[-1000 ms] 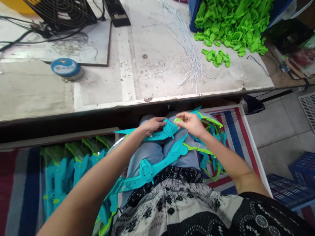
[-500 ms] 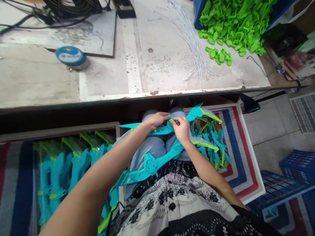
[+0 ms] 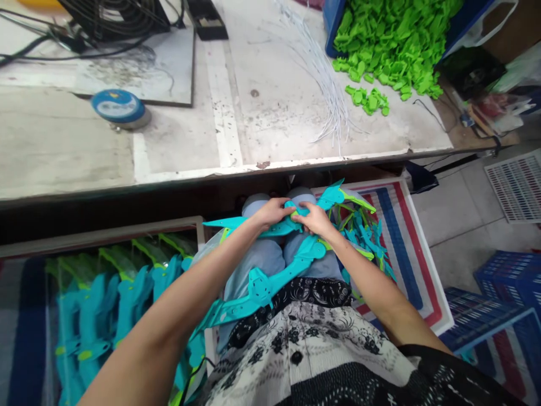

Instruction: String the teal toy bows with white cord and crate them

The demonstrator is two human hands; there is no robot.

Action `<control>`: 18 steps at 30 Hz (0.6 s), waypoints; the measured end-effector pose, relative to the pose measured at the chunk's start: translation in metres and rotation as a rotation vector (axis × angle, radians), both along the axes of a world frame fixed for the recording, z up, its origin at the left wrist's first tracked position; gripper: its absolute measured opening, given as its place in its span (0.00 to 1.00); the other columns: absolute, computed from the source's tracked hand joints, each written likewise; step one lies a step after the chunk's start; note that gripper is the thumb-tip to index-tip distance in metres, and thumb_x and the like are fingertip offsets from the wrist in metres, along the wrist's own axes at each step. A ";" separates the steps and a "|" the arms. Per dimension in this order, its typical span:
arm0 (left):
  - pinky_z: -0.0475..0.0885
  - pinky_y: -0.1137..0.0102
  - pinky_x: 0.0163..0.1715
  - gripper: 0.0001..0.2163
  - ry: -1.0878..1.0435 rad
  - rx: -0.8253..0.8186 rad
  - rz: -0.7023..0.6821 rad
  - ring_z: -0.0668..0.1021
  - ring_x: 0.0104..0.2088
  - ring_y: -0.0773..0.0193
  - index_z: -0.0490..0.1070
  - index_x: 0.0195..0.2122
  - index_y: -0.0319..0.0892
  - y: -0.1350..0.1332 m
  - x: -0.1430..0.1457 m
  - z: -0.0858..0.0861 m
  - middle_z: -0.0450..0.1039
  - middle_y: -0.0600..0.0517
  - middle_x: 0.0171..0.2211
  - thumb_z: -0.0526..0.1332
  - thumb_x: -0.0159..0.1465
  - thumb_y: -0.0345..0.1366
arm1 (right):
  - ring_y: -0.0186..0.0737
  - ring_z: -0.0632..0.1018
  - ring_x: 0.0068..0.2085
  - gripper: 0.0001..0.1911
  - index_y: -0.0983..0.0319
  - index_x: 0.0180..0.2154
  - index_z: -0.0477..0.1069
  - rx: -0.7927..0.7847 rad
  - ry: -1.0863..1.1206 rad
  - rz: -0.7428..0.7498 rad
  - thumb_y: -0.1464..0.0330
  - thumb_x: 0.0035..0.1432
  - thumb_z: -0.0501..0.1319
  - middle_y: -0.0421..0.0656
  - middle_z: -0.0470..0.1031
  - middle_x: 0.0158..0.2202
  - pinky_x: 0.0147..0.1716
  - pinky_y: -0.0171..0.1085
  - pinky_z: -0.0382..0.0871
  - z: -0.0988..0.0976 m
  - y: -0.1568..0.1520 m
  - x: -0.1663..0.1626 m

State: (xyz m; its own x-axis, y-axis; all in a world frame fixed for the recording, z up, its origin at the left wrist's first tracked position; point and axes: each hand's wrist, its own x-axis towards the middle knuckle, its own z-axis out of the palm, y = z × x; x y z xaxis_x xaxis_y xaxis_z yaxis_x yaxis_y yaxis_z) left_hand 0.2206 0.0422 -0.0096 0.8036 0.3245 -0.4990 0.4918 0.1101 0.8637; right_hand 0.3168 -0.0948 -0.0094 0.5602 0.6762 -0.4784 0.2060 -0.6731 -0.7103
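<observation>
Across my knees lies a long turquoise plastic piece (image 3: 332, 197) with lime-green ends, shaped like a toy bow. My left hand (image 3: 273, 213) grips its middle from the left, thumb on top. My right hand (image 3: 313, 219) closes on the same middle part from the right, its fingers partly hidden under it. Between the two thumbs sits a small lime-green plastic part (image 3: 294, 215) on the turquoise body. A second turquoise bow-like piece (image 3: 260, 287) rests nearer to me on my lap, touched by neither hand.
On the workbench (image 3: 181, 141) are a blue round tin (image 3: 118, 106), white strings (image 3: 325, 90) and a blue bin (image 3: 332, 31) spilling green parts (image 3: 393, 51). Turquoise pieces (image 3: 95, 310) fill the left crate; more lie in the right crate (image 3: 442, 316). Blue baskets (image 3: 477, 316) stand at right.
My right hand has shifted from pinching the small green part to wrapping the middle of the turquoise piece, thumb pressing near it. My left thumb has come onto it too. The view has tilted slightly.
</observation>
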 end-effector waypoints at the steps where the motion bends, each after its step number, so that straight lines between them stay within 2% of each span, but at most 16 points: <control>1: 0.59 0.75 0.22 0.11 -0.004 0.030 0.005 0.65 0.23 0.70 0.74 0.32 0.39 -0.001 0.000 0.001 0.67 0.57 0.22 0.66 0.50 0.40 | 0.32 0.67 0.15 0.33 0.62 0.58 0.67 -0.015 0.036 -0.004 0.56 0.54 0.67 0.31 0.66 0.13 0.22 0.32 0.60 -0.001 0.000 0.000; 3: 0.61 0.75 0.23 0.13 -0.003 0.060 0.029 0.67 0.24 0.69 0.74 0.33 0.39 -0.001 0.001 0.002 0.68 0.56 0.23 0.66 0.48 0.40 | 0.34 0.68 0.15 0.30 0.61 0.57 0.68 -0.044 0.031 0.003 0.56 0.56 0.66 0.32 0.66 0.13 0.22 0.33 0.60 -0.002 0.000 -0.005; 5: 0.61 0.74 0.23 0.15 0.020 0.026 0.042 0.67 0.24 0.68 0.74 0.32 0.38 -0.002 0.003 0.004 0.68 0.56 0.23 0.67 0.46 0.42 | 0.37 0.73 0.20 0.24 0.61 0.54 0.72 -0.059 -0.057 0.060 0.57 0.58 0.64 0.35 0.69 0.15 0.25 0.33 0.62 0.002 0.001 -0.009; 7: 0.61 0.73 0.23 0.17 0.047 -0.016 0.044 0.67 0.23 0.68 0.74 0.32 0.38 -0.002 0.004 0.004 0.68 0.56 0.22 0.67 0.44 0.45 | 0.40 0.77 0.28 0.17 0.60 0.47 0.76 -0.050 -0.188 0.141 0.59 0.57 0.65 0.39 0.73 0.20 0.28 0.33 0.63 0.012 0.001 -0.008; 9: 0.62 0.72 0.23 0.20 0.060 -0.020 0.038 0.68 0.24 0.66 0.74 0.33 0.38 -0.002 0.005 0.003 0.70 0.55 0.24 0.67 0.44 0.47 | 0.41 0.79 0.34 0.11 0.58 0.41 0.77 0.022 -0.322 0.148 0.60 0.58 0.65 0.41 0.77 0.27 0.32 0.32 0.64 0.031 0.004 0.008; 10: 0.62 0.72 0.24 0.20 0.061 -0.011 0.038 0.69 0.25 0.65 0.74 0.34 0.38 -0.002 0.005 0.002 0.71 0.54 0.24 0.67 0.44 0.47 | 0.40 0.78 0.35 0.10 0.58 0.40 0.78 0.075 -0.406 0.097 0.60 0.60 0.63 0.41 0.78 0.30 0.33 0.32 0.65 0.043 0.007 0.024; 12: 0.64 0.71 0.25 0.21 0.062 0.003 0.031 0.71 0.27 0.63 0.74 0.35 0.39 -0.002 0.004 0.000 0.73 0.52 0.26 0.67 0.44 0.48 | 0.40 0.78 0.36 0.14 0.59 0.40 0.77 0.170 -0.610 -0.079 0.61 0.65 0.55 0.43 0.78 0.32 0.37 0.33 0.66 0.068 0.018 0.070; 14: 0.65 0.71 0.26 0.22 0.070 -0.004 0.013 0.73 0.29 0.61 0.75 0.36 0.39 0.000 0.004 -0.001 0.75 0.51 0.28 0.68 0.44 0.48 | 0.42 0.77 0.39 0.17 0.62 0.42 0.77 0.143 -0.814 -0.228 0.63 0.67 0.51 0.45 0.77 0.34 0.42 0.36 0.67 0.089 0.036 0.130; 16: 0.67 0.70 0.28 0.23 0.081 -0.019 0.000 0.75 0.32 0.58 0.75 0.38 0.39 0.001 0.005 -0.001 0.76 0.49 0.31 0.68 0.45 0.48 | 0.44 0.75 0.46 0.15 0.64 0.45 0.76 0.044 -0.911 -0.235 0.69 0.66 0.51 0.49 0.76 0.44 0.47 0.39 0.66 0.102 0.060 0.189; 18: 0.70 0.69 0.31 0.24 0.091 -0.018 0.010 0.77 0.36 0.56 0.75 0.41 0.40 0.002 0.005 -0.001 0.78 0.48 0.34 0.68 0.46 0.48 | 0.47 0.71 0.53 0.16 0.65 0.48 0.74 -0.040 -0.980 -0.218 0.71 0.65 0.51 0.53 0.72 0.52 0.52 0.42 0.64 0.106 0.084 0.236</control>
State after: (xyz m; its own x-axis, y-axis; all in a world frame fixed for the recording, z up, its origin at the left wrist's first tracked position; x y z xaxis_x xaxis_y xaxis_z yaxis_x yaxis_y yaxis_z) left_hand 0.2257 0.0445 -0.0111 0.7516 0.3223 -0.5754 0.5667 0.1308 0.8135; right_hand 0.5528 -0.0103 0.0963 0.8289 0.5052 0.2401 0.5569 -0.7856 -0.2696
